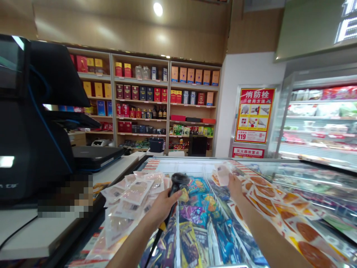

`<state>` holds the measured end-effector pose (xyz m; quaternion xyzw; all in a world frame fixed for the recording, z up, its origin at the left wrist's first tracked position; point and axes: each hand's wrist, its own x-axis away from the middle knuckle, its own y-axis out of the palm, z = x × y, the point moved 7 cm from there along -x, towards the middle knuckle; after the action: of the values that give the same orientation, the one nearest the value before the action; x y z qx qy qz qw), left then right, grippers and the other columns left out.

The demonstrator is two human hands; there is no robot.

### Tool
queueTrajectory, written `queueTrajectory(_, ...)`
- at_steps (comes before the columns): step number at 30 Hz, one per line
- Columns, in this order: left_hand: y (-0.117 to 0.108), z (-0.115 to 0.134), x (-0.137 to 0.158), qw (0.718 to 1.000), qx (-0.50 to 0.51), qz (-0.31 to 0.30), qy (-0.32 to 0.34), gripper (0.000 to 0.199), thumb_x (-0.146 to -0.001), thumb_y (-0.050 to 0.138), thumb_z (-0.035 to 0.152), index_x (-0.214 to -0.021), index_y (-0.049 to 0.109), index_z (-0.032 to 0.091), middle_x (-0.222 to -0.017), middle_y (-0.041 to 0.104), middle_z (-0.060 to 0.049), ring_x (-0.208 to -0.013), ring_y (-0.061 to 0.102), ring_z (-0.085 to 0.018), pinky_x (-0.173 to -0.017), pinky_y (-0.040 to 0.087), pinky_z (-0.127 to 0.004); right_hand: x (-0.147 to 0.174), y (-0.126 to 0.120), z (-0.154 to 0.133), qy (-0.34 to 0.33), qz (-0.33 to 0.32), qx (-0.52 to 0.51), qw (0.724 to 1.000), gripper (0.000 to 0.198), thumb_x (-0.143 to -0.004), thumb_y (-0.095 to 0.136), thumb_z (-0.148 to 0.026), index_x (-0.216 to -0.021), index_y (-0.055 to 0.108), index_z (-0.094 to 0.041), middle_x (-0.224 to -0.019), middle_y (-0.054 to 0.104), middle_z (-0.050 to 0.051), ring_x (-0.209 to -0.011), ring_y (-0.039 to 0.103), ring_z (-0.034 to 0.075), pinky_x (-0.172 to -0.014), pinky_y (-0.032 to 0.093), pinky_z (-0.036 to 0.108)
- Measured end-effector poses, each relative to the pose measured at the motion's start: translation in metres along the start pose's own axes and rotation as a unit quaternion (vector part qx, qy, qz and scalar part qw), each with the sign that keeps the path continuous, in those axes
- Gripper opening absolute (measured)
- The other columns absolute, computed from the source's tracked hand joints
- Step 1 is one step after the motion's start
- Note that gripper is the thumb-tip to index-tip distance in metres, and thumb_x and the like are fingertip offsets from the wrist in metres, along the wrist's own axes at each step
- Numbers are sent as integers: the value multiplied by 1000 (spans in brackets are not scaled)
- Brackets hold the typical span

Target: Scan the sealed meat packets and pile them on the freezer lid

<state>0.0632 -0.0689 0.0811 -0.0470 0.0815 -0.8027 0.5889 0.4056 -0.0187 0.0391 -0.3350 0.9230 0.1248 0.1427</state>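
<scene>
Left hand point(165, 206) has its grip clamped on the scanner point(179, 179) by the handle, probably so the head's clear. Right hand point(235, 186) has a packet point(223, 175) pinched over the freezer point(195, 166), between pale pile point(136, 193) and orange pile point(266, 201), likely fanned so nothing slides.

Boxes point(127, 91) and bottles point(160, 112) stand on the far shelves point(168, 100), with a red poster point(253, 115) to their right and a lit fridge point(284, 111) past it. A dark register point(41, 141) stands on the left counter point(55, 227).
</scene>
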Motion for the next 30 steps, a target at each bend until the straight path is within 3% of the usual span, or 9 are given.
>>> queueTrajectory(4, 7, 13, 6, 1000, 8, -17, 17, 29, -67, 50, 46, -63, 42, 19, -41, 42, 8, -36, 37, -6, -39, 27, -19, 26, 34, 15, 130, -63, -196, 970, 26, -59, 52, -41, -74, 54, -20, -68, 62, -1, -66, 57, 16, -56, 45, 28)
queueTrajectory(9, 4, 15, 7, 999, 26, -20, 22, 29, -66, 51, 46, -63, 42, 19, -41, 41, 9, -35, 37, -6, -40, 28, -19, 51, 58, 14, 156, -122, -279, 940, 31, -57, 59, -37, -83, 55, -21, -67, 64, -1, -67, 59, 15, -57, 47, 26)
queueTrajectory(19, -4, 10, 7, 999, 22, -17, 15, 28, -68, 49, 44, -60, 41, 19, -39, 41, 9, -34, 36, -6, -39, 29, -19, 62, 73, 12, 129, -175, -257, 942, 40, -60, 56, -43, -94, 55, -22, -86, 65, 3, -83, 58, 19, -64, 48, 30)
queueTrajectory(26, -14, 4, 7, 999, 45, -9, -10, 30, -66, 50, 47, -62, 41, 18, -40, 43, 8, -35, 39, -6, -39, 30, -19, 72, 84, 6, 124, -187, -264, 938, 39, -57, 60, -40, -91, 55, -21, -84, 65, 2, -80, 60, 18, -62, 49, 28)
queueTrajectory(30, -15, 8, 5, 998, 55, -8, 15, 30, -66, 50, 46, -61, 40, 18, -40, 41, 9, -34, 38, -6, -38, 30, -19, 77, 90, 8, 131, -197, -274, 932, 36, -59, 60, -40, -91, 55, -22, -83, 66, 1, -81, 59, 18, -62, 49, 28)
